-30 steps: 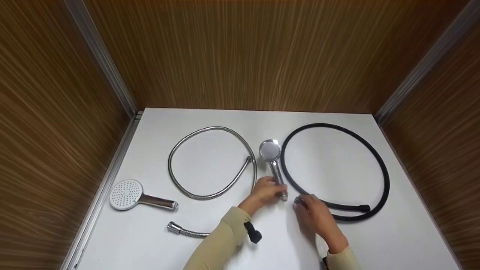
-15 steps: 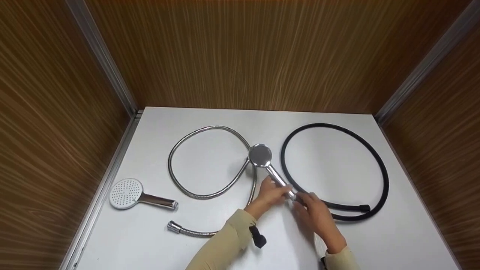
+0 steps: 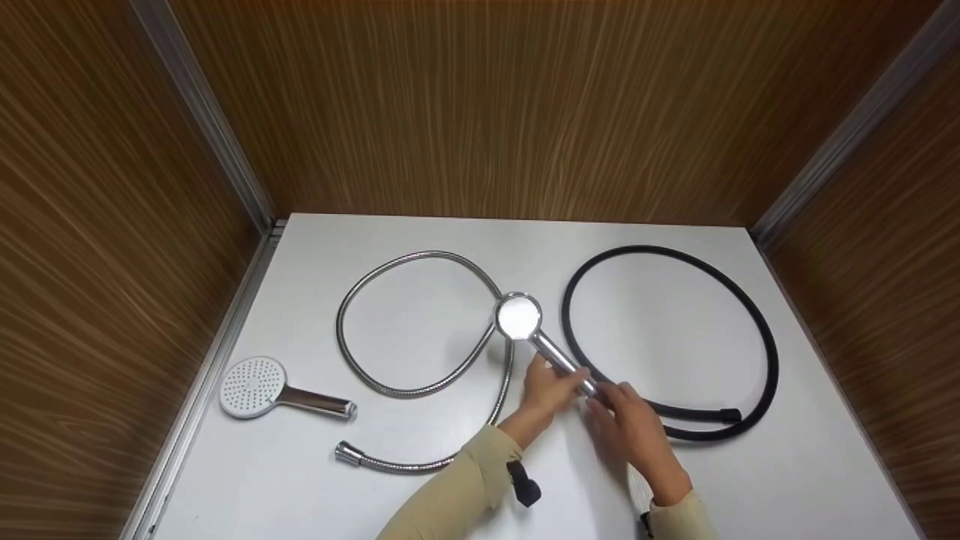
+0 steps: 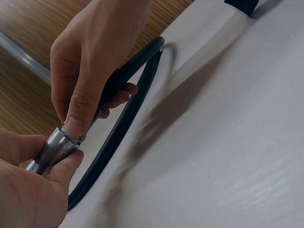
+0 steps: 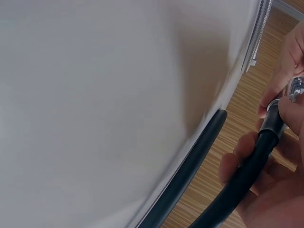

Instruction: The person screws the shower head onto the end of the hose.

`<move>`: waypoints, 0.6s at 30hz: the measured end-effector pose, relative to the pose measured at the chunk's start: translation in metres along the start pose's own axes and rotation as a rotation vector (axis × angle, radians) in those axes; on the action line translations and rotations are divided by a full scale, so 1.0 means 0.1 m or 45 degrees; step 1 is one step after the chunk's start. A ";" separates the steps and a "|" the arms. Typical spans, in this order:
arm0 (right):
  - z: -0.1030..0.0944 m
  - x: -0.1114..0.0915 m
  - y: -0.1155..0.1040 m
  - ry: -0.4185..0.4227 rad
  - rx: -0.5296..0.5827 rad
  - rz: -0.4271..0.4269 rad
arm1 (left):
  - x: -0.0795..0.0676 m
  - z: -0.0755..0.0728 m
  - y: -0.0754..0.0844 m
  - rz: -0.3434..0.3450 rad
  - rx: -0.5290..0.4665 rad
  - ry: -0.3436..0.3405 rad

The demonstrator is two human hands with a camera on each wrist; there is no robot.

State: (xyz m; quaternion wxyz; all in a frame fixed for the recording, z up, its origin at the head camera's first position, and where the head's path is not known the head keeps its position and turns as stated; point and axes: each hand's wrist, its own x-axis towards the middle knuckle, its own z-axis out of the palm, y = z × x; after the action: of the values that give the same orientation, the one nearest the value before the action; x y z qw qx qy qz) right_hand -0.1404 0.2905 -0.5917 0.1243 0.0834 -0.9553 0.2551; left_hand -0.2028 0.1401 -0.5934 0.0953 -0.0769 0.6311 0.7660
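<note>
My left hand (image 3: 546, 391) grips the chrome handle of a round-faced shower head (image 3: 519, 318) near its lower end. In the left wrist view, thumb and fingers pinch that handle (image 4: 51, 153) from both sides. My right hand (image 3: 631, 429) holds the end of a black shower hose (image 3: 637, 249). Seen from the right wrist, the fingers curl round the hose (image 5: 240, 183), the thumb near its end fitting (image 5: 273, 118). Handle end and hose end meet between both hands; the joint itself is largely hidden by fingers. The shower head's face points upward and overlaps the metal hose in the head view.
A coiled silver metal hose (image 3: 433, 254) lies on the white table (image 3: 322, 247), its cone-shaped end (image 3: 348, 454) at the front left. Another shower head (image 3: 253, 387), with a white dotted face, lies at the left. Wood-grain panels (image 3: 480, 112) enclose the back and sides.
My left hand has brought the handle's end rightward to the hose end in my right hand. The shower head has tilted, its face swinging left over the metal hose. The right hand has hardly moved.
</note>
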 end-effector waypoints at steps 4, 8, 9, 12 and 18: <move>0.01 0.00 0.00 0.021 -0.020 -0.005 | -0.04 0.03 0.01 -0.016 0.041 0.065; 0.01 0.00 -0.01 0.071 -0.023 -0.035 | -0.08 0.06 0.02 -0.002 0.026 0.108; 0.02 0.01 -0.01 0.088 -0.026 -0.051 | -0.09 0.06 0.02 0.005 0.025 0.117; 0.03 0.01 -0.01 0.121 -0.046 -0.096 | -0.11 0.07 0.00 -0.002 0.008 0.146; 0.05 0.01 -0.01 0.132 -0.048 -0.103 | -0.14 0.07 -0.01 -0.003 0.068 0.184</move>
State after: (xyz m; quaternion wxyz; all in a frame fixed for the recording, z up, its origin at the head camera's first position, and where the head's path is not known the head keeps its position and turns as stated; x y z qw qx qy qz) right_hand -0.1416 0.2869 -0.5948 0.1853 0.1064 -0.9480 0.2358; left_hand -0.1893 0.1462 -0.5897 0.0524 -0.1303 0.6565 0.7411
